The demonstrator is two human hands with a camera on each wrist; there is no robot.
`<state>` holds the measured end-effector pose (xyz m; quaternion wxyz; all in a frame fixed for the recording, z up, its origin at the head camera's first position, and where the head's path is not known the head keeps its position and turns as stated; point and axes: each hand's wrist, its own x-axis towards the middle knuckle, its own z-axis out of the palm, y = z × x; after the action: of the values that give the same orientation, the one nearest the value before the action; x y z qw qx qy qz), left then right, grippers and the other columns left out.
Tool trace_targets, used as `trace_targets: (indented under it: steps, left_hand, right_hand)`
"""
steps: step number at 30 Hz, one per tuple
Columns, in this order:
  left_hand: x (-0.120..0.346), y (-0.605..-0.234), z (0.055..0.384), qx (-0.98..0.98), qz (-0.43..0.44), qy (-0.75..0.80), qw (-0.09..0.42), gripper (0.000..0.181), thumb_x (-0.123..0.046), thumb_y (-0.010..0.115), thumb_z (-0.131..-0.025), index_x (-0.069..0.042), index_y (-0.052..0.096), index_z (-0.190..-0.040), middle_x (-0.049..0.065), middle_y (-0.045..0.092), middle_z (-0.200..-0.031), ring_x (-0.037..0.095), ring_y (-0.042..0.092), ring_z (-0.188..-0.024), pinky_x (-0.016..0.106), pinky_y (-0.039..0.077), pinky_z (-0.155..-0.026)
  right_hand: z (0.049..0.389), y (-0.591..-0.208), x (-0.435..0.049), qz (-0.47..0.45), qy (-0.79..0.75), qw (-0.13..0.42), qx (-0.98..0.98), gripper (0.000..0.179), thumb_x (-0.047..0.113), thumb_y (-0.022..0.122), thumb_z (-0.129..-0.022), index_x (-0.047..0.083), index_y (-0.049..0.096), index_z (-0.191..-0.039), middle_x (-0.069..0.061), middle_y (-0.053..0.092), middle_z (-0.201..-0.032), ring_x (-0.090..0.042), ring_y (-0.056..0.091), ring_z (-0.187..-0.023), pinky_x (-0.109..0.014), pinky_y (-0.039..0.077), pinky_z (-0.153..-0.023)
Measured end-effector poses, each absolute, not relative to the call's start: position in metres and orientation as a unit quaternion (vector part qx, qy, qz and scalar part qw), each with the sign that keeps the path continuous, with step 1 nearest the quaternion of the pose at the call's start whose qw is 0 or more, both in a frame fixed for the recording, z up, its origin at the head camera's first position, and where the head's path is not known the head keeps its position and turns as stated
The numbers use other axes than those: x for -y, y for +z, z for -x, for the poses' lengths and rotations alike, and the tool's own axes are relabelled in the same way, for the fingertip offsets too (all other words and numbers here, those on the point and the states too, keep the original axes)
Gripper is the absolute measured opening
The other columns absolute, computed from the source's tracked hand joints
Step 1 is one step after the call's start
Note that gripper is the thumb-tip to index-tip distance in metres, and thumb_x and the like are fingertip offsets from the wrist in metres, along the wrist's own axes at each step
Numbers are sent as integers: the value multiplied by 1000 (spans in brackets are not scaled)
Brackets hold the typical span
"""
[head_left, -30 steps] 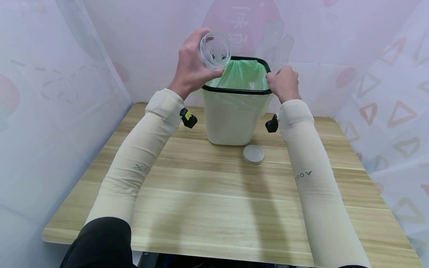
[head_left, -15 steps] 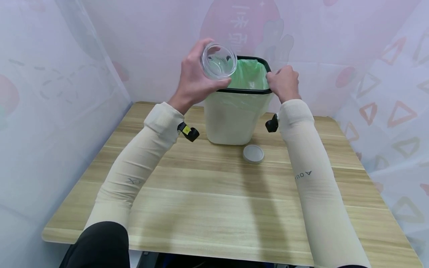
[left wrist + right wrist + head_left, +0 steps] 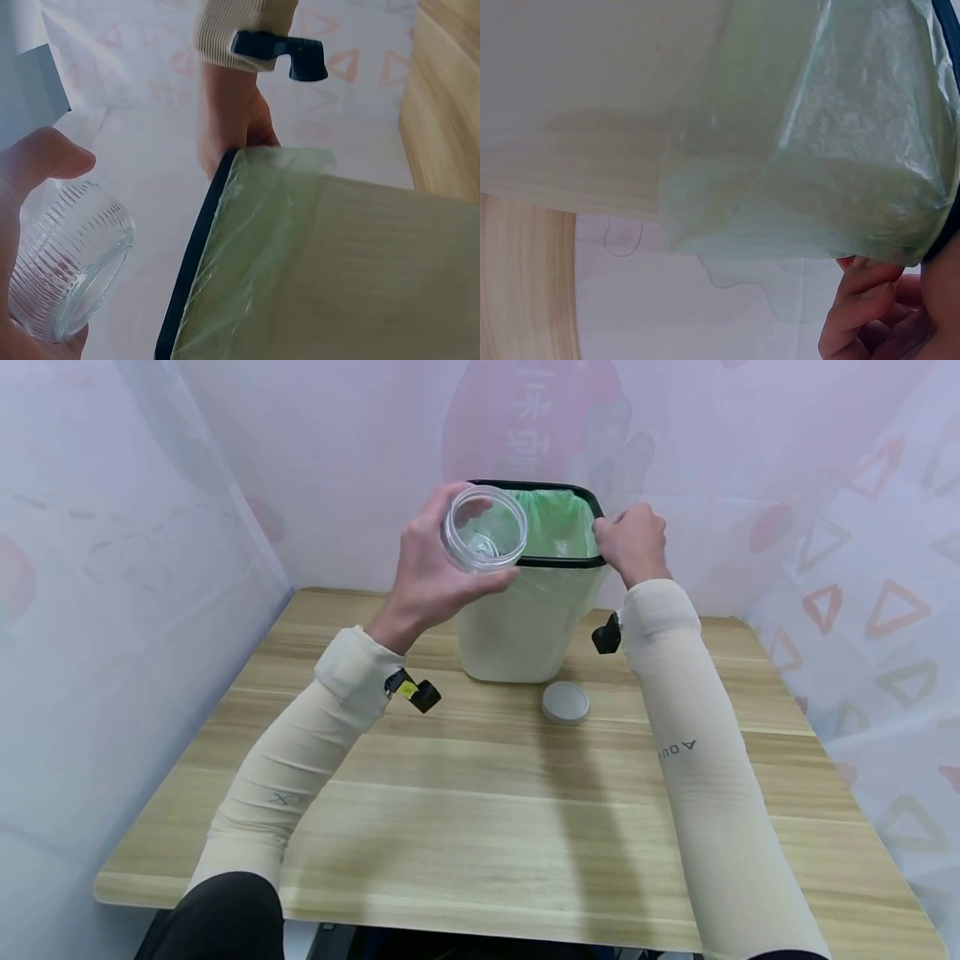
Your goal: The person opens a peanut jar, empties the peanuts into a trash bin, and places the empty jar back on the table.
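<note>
My left hand grips a clear, ribbed jar, its open mouth facing me in the head view. The jar overlaps the left part of the trash can's black rim there. In the left wrist view the jar hangs between thumb and fingers, apart from the rim. My right hand grips the right corner of the rim, its curled fingers under the bag's edge in the right wrist view. A green plastic bag lines the cream trash can and folds over its outside.
A round, light grey lid lies on the wooden table just in front of the trash can. Printed cloth walls enclose the table at the back and both sides.
My left hand has brought the jar down and toward me, and the jar's mouth has turned more toward the head camera. My right hand keeps its hold on the rim.
</note>
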<state>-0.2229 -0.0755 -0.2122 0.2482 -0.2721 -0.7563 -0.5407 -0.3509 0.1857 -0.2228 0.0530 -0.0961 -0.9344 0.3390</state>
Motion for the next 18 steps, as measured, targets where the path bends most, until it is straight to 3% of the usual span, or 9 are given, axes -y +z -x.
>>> trace_targets:
  steps: [4, 13, 18]
  left_hand:
    - [76, -221, 222, 752, 274, -550, 239, 76, -1, 93, -69, 6, 57, -135, 25, 69, -129, 36, 64, -123, 42, 54, -109]
    - [86, -257, 235, 753, 267, -560, 220, 80, -15, 100, -66, -4, 61, -134, 10, 71, -126, 17, 67, -118, 33, 56, -105]
    - [90, -269, 232, 761, 256, -559, 207, 78, -16, 99, -67, -5, 61, -134, 10, 71, -125, 17, 68, -115, 34, 58, -102]
  right_hand:
    - [351, -222, -186, 97, 343, 52, 933, 39, 37, 47, -101, 12, 48, -70, 8, 37, -53, -20, 48, -66, -30, 44, -66]
    - [347, -221, -186, 99, 344, 49, 932, 41, 39, 46, -102, 12, 48, -71, 7, 37, -54, -20, 49, -69, -30, 45, -67]
    - [346, -221, -185, 99, 347, 48, 931, 41, 39, 47, -102, 12, 48, -73, 7, 38, -56, -20, 50, -70, -30, 45, -69]
